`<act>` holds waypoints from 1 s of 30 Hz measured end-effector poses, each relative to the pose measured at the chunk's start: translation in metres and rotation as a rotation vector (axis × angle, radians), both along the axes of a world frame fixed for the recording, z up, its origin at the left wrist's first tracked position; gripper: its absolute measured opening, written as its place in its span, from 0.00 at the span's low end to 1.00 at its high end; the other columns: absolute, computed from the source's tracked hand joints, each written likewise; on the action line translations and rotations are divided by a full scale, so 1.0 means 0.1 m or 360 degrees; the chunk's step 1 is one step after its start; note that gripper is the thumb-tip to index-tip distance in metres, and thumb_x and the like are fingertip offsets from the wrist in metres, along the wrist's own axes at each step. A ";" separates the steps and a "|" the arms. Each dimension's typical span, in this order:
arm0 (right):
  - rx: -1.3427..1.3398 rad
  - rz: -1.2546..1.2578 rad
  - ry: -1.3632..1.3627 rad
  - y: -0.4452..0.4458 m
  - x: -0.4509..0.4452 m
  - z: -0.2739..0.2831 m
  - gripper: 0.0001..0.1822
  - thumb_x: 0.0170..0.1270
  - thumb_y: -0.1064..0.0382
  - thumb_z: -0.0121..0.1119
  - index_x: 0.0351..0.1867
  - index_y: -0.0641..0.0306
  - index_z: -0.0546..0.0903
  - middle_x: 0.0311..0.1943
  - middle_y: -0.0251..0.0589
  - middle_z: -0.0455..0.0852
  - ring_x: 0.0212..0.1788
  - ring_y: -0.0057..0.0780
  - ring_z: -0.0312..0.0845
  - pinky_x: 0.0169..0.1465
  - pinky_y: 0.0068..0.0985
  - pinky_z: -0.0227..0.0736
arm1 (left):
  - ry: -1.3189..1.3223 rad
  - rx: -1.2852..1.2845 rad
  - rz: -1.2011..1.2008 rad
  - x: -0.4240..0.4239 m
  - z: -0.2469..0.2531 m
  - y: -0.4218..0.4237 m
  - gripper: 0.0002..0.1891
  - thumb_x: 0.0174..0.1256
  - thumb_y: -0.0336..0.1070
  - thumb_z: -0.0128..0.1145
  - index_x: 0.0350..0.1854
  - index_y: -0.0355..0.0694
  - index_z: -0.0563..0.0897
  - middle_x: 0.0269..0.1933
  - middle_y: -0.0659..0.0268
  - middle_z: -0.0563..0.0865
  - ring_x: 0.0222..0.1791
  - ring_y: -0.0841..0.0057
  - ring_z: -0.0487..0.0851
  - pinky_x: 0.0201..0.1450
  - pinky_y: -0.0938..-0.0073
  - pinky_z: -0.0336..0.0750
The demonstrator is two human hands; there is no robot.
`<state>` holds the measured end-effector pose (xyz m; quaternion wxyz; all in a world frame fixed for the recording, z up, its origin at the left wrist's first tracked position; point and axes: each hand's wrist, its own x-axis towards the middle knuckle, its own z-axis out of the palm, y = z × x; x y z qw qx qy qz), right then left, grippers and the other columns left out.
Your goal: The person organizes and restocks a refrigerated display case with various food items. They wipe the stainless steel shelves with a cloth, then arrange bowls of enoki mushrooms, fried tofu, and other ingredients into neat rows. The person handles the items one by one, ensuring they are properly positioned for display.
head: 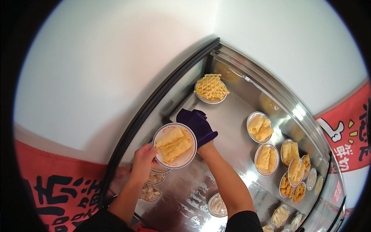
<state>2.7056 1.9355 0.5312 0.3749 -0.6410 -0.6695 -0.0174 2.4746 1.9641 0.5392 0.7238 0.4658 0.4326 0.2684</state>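
Observation:
In my left hand [143,158] is a round bowl [174,165] with a blue rim, gripped by its left edge. Pale yellow rolls [174,143], apparently fried bean curd skin, lie in it. My right hand [206,148] is on a dark purple cloth [194,123] against the steel floor [224,124] of a display cooler; the cloth and the bowl hide most of its fingers. Beyond the cloth, a bowl of yellow lattice-cut pieces [211,88] stands in the far corner. Below the held bowl, partly covered by it, are bowls with pale pieces [150,192].
Bowls of yellow rolls [266,161] and bowls of brown fried pieces [298,192] crowd the right side. A bowl of pale food [218,205] stands beside my right forearm. Frost [194,203] marks the steel. A black-edged frame [162,100] borders the cooler at the left; red banners [63,179] bear writing.

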 end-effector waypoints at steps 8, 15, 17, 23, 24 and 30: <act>-0.0083 -0.0108 -0.0050 -1.16 0.41 -0.18 0.17 0.56 0.70 0.55 0.48 0.63 0.79 0.43 0.48 0.82 0.50 0.45 0.76 0.56 0.36 0.68 | 0.0030 0.0059 -0.0143 0.93 -0.15 -0.01 0.12 0.69 0.33 0.50 0.44 0.28 0.79 0.39 0.60 0.85 0.35 0.77 0.85 0.37 0.76 0.83; -0.0197 -0.0241 -0.0399 -2.01 0.53 -0.02 0.18 0.50 0.69 0.55 0.46 0.63 0.79 0.43 0.45 0.81 0.45 0.44 0.76 0.50 0.35 0.70 | -0.0089 0.0019 -0.0075 2.12 -0.34 -0.08 0.10 0.68 0.31 0.50 0.39 0.28 0.78 0.38 0.59 0.83 0.33 0.75 0.85 0.33 0.77 0.84; -0.0241 -0.0307 -0.0424 -2.16 0.54 0.03 0.18 0.50 0.70 0.54 0.46 0.63 0.79 0.43 0.45 0.81 0.45 0.43 0.75 0.49 0.34 0.70 | -0.0073 -0.0020 -0.0045 2.41 -0.29 -0.13 0.08 0.68 0.30 0.49 0.39 0.29 0.78 0.39 0.60 0.82 0.36 0.75 0.84 0.37 0.76 0.84; -0.0533 -0.0338 -0.0305 -2.49 0.54 0.18 0.19 0.45 0.72 0.54 0.43 0.64 0.77 0.36 0.45 0.78 0.40 0.46 0.74 0.44 0.36 0.70 | -0.0085 -0.0091 0.0048 2.85 -0.33 -0.16 0.07 0.69 0.28 0.48 0.41 0.28 0.75 0.40 0.59 0.80 0.39 0.73 0.82 0.42 0.74 0.85; -0.0577 -0.0333 -0.0305 -2.56 0.55 0.18 0.20 0.43 0.72 0.54 0.44 0.65 0.76 0.36 0.45 0.78 0.40 0.46 0.74 0.44 0.37 0.70 | -0.0095 -0.0101 0.0056 2.89 -0.34 -0.15 0.07 0.69 0.28 0.48 0.41 0.28 0.75 0.41 0.59 0.80 0.39 0.73 0.82 0.41 0.74 0.85; -0.0649 -0.0318 -0.0364 -3.07 0.58 0.03 0.24 0.37 0.69 0.58 0.44 0.66 0.78 0.36 0.47 0.79 0.39 0.48 0.75 0.44 0.38 0.72 | -0.0113 -0.0115 0.0143 3.11 -0.38 -0.20 0.07 0.69 0.28 0.48 0.43 0.29 0.75 0.43 0.58 0.80 0.38 0.72 0.84 0.36 0.75 0.86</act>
